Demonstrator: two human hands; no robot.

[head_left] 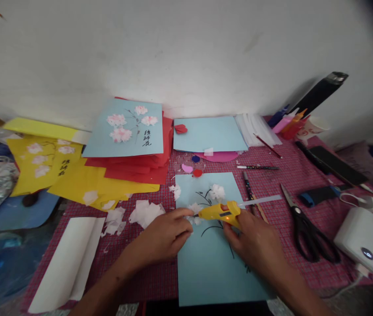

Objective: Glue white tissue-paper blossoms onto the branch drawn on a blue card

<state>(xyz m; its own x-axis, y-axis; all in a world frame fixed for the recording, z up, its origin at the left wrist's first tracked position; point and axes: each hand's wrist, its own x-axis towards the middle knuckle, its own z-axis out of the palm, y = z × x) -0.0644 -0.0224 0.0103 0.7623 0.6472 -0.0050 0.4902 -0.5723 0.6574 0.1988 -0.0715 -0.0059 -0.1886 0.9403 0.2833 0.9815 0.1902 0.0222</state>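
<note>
One glue gun (pixel 217 211) is gripped in my right hand (pixel 255 237); my left hand (pixel 166 230), grasp unclear, seemingly steadies petals (pixel 195 208).

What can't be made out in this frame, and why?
All head view:
Whether the yellow glue gun's nozzle touches white paper petals: small, blurred, beside the left hand.
Black writing on the lower light-blue sheet: partly behind the right hand.
White box's display: too small.
</note>
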